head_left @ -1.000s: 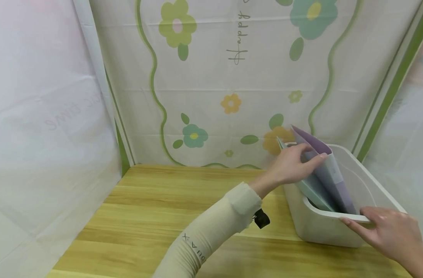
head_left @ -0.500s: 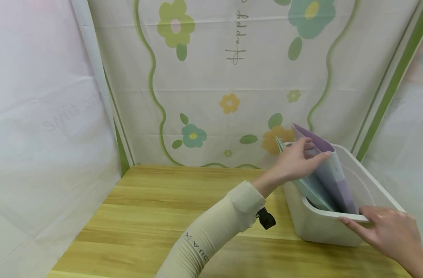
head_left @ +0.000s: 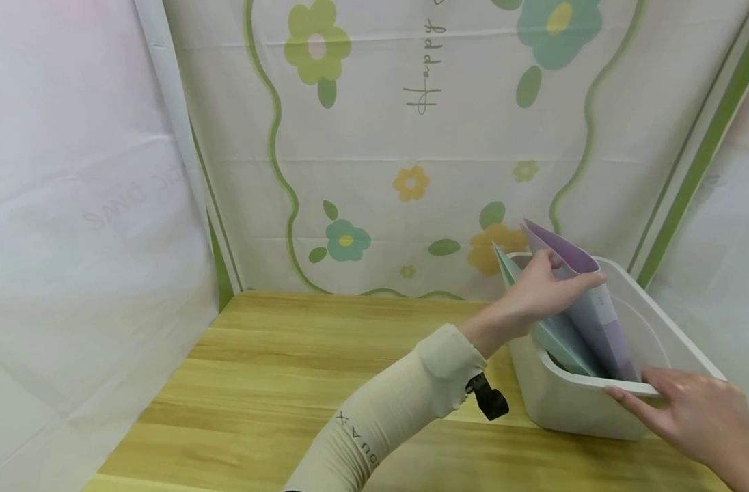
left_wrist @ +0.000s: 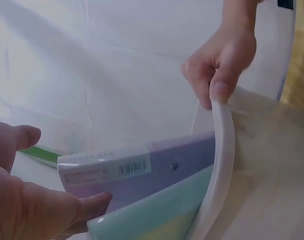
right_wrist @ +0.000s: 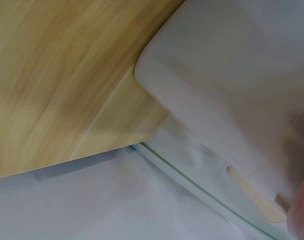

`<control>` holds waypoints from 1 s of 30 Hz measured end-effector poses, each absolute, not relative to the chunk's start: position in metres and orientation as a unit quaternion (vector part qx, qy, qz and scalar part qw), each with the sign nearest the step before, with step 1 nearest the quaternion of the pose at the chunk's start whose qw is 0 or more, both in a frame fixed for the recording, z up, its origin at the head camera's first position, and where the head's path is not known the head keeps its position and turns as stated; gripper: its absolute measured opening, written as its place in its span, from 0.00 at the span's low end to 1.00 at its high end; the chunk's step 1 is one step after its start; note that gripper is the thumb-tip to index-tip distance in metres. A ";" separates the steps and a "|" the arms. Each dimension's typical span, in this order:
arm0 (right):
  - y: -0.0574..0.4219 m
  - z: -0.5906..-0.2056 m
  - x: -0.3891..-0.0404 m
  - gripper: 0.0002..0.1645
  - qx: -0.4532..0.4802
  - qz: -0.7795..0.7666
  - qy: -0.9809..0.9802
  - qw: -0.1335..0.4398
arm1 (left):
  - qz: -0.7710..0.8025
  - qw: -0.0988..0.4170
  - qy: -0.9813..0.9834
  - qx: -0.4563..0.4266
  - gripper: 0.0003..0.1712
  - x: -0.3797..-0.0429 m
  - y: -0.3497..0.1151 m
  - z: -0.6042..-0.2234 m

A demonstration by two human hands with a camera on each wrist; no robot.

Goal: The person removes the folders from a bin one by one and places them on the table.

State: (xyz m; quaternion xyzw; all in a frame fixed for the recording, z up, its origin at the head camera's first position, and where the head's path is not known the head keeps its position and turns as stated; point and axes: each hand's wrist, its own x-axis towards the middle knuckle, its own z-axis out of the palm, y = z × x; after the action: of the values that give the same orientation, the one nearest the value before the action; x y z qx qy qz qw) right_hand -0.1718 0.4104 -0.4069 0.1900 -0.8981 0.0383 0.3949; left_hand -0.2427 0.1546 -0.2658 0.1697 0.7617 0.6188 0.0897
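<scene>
A purple folder (head_left: 603, 324) with a white spine label stands tilted inside a white plastic bin (head_left: 586, 408). Left of it leans a mint-green folder (head_left: 562, 345). My left hand (head_left: 540, 294) is at the purple folder's upper end, fingers reaching between the two folders. In the left wrist view, the fingertips (left_wrist: 99, 204) lie against the purple folder, while the thumb (left_wrist: 27, 136) is spread away from its corner. My right hand (head_left: 700, 410) grips the bin's near rim, thumb outside and fingers curled over into the bin. Only a sliver of that hand shows in the right wrist view.
The bin stands on a wood-grain table (head_left: 301, 362), at its right side. Behind hangs a white flowered cloth (head_left: 362, 137), with another pale cloth (head_left: 85, 273) to the left. A black strap (head_left: 490, 400) dangles from the left wrist.
My left hand has shifted slightly right, and the purple folder's top has tipped a little right with it. The right hand keeps its hold on the rim; the view has shifted slightly.
</scene>
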 end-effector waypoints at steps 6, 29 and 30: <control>0.411 -0.406 -0.172 0.37 0.190 0.036 -0.898 0.396 | 0.619 0.087 0.766 0.150 0.30 -0.242 0.164 -0.268; 0.411 -0.405 -0.173 0.35 0.188 0.031 -0.903 0.384 | 0.564 0.097 0.817 0.065 0.59 -0.242 0.197 -0.281; 0.411 -0.406 -0.172 0.35 0.187 0.030 -0.905 0.381 | 0.564 0.093 0.818 0.063 0.59 -0.242 0.198 -0.282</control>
State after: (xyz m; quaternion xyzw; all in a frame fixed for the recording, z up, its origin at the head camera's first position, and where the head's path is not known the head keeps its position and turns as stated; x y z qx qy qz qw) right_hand -0.1725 0.4106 -0.4056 0.1871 -0.9047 0.0304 0.3815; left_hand -0.2418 0.1983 -0.2821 0.0633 0.8184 0.5636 0.0926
